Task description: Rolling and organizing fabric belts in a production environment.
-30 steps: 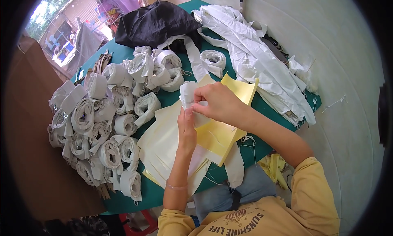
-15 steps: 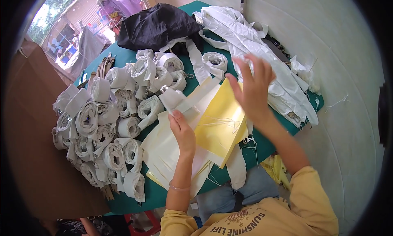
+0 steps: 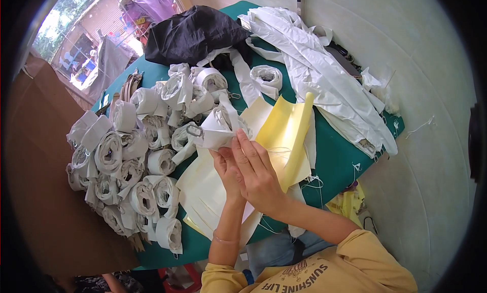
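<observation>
Both hands — left hand, right hand — pinching shut on white rolled fabric strip, keeping coil tight above pale yellow sheets — finished rolls stacked left.

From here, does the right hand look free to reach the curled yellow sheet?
Probably yes: the right hand lies beside the curled yellow sheet, nothing between them, though both hands are busy holding a white fabric roll.

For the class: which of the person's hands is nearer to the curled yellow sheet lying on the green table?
Right. The right hand lies against the near left edge of the yellow sheet, overlapping it. The left hand is farther left, mostly hidden behind the right hand, at the white fabric roll.
</observation>
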### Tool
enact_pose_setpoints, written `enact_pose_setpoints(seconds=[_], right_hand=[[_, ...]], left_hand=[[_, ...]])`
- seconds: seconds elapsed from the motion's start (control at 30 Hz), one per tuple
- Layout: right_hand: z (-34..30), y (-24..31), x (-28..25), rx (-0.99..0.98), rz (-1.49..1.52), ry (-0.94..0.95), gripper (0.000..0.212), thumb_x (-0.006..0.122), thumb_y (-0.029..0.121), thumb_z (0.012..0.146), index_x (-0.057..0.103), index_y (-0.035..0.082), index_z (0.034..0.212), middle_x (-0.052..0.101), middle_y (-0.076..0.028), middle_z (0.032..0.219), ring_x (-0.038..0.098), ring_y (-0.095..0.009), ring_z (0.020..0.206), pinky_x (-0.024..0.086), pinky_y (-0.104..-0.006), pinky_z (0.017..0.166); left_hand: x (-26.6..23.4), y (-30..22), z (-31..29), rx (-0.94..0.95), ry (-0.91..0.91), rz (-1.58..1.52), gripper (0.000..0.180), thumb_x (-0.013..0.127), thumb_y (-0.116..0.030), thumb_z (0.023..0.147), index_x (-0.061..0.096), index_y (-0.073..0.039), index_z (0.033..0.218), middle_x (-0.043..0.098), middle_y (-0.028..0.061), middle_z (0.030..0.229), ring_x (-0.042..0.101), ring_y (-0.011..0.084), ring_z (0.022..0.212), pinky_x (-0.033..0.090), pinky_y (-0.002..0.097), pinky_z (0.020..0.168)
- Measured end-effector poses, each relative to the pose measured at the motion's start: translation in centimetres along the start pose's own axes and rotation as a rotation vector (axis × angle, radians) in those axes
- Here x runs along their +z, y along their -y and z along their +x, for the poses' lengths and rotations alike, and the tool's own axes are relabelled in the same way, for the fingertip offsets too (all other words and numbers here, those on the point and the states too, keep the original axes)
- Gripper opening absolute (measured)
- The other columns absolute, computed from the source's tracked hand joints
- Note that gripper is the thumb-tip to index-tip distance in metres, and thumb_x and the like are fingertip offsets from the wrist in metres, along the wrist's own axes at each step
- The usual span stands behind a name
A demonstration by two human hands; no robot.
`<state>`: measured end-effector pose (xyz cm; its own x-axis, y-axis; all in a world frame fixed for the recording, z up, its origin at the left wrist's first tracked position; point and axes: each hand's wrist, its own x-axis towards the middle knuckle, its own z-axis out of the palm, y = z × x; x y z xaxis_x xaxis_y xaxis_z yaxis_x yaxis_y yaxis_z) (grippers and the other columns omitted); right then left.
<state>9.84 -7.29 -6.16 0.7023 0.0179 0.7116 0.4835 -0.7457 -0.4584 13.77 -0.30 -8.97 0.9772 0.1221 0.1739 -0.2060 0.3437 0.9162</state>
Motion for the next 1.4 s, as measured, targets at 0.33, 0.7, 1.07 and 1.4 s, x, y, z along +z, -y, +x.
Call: enact_pose_setpoints(seconds=[0.33, 0.7, 1.07, 1.4], right_hand=[[1.5, -2.3, -1.0, 0.545, 0.5, -0.075, 0.034, 0.069, 0.02, 0.082, 0.057, 0.006, 0.111, 0.044, -0.005, 0.098, 0.043, -0.015, 0.085, 0.036, -0.0257, 0.073], [1.9, -2.2, -0.2, 0.428, 0.194, -0.447, 0.04, 0.073, 0.015, 0.076, 0.047, 0.003, 0.105, 0.049, -0.009, 0.103, 0.045, -0.022, 0.092, 0.038, -0.0336, 0.084], [0.1, 0.2, 0.4, 0.193, -0.028, -0.1, 0.04, 0.055, 0.011, 0.083, 0.052, -0.003, 0.12, 0.051, -0.013, 0.123, 0.049, -0.027, 0.105, 0.037, -0.0364, 0.088], [0.8, -1.1, -1.6, 0.192, 0.201, -0.233, 0.035, 0.064, 0.003, 0.073, 0.06, 0.003, 0.108, 0.055, -0.008, 0.101, 0.05, -0.025, 0.092, 0.037, -0.0345, 0.081]], left_hand=[[0.2, 1.5, -0.4, -0.064, 0.041, -0.266, 0.024, 0.045, -0.022, 0.098, 0.045, -0.006, 0.116, 0.053, 0.0026, 0.109, 0.049, 0.0115, 0.103, 0.038, 0.0262, 0.092], [0.7, 1.1, -0.4, -0.242, -0.025, -0.315, 0.03, 0.042, -0.028, 0.099, 0.047, -0.004, 0.116, 0.054, 0.0047, 0.108, 0.05, 0.0114, 0.097, 0.04, 0.0269, 0.088], [0.0, 1.0, -0.9, -0.084, -0.02, -0.081, 0.011, 0.043, -0.011, 0.094, 0.049, -0.006, 0.102, 0.053, 0.0011, 0.094, 0.052, 0.0092, 0.084, 0.044, 0.0238, 0.074], [-0.1, 0.6, -1.3, 0.086, 0.013, -0.025, 0.01, 0.051, -0.001, 0.092, 0.056, 0.002, 0.099, 0.06, 0.003, 0.09, 0.054, 0.0077, 0.081, 0.043, 0.0228, 0.071]])
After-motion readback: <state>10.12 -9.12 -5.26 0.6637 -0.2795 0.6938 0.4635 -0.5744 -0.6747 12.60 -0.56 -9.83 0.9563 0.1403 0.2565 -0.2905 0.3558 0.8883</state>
